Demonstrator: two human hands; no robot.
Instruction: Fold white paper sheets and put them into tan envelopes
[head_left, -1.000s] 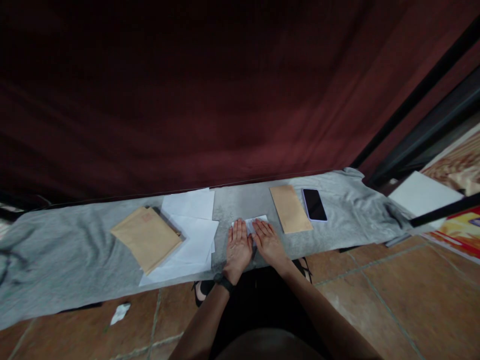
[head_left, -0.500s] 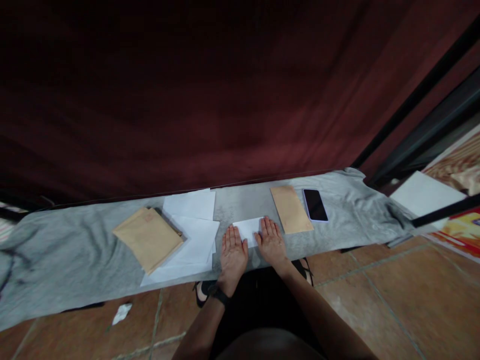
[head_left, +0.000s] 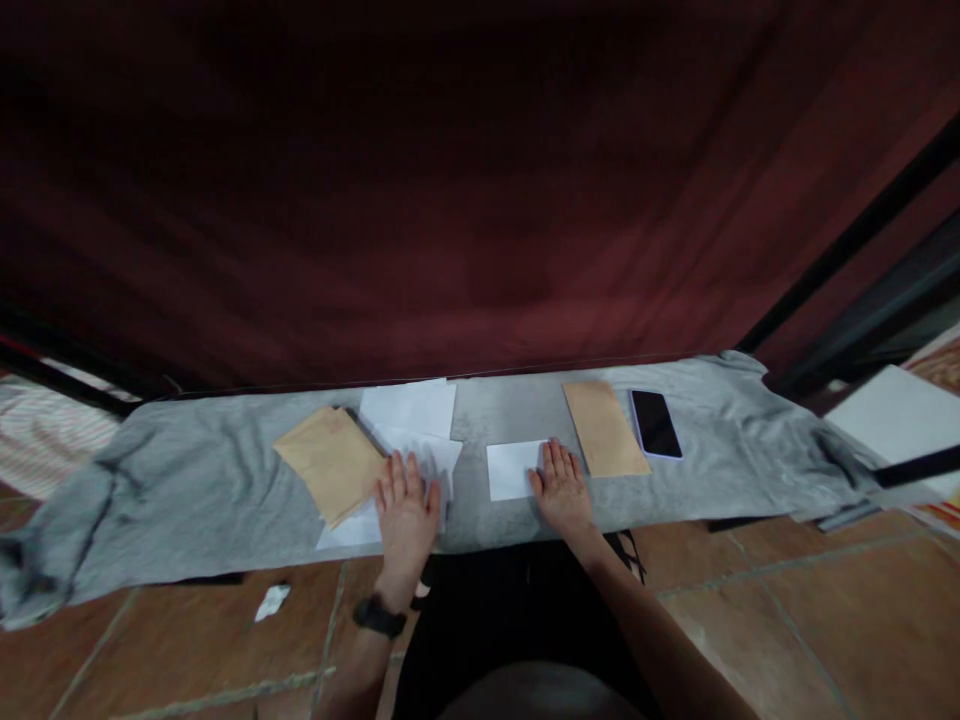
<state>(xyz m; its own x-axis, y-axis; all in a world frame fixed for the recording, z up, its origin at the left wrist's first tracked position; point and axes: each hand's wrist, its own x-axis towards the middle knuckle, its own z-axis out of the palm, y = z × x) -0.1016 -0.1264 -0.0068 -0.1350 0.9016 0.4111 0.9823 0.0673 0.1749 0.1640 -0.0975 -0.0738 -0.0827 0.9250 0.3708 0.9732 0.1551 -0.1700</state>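
The left hand [head_left: 407, 510] is spread over white sheets [head_left: 411, 408] left of centre, while the right hand [head_left: 564, 492] lies flat on the small paper [head_left: 513, 471], apparently to steady it.

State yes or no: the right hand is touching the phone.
No: the right hand lies at the right end of the small white paper, with a brown envelope between it and the phone.

No text, label, brand, number or sign legible. Print on the flat red-and-yellow item [head_left: 948, 514], right edge, and any marking on the stacked brown paper envelopes [head_left: 334, 470]: unreadable.
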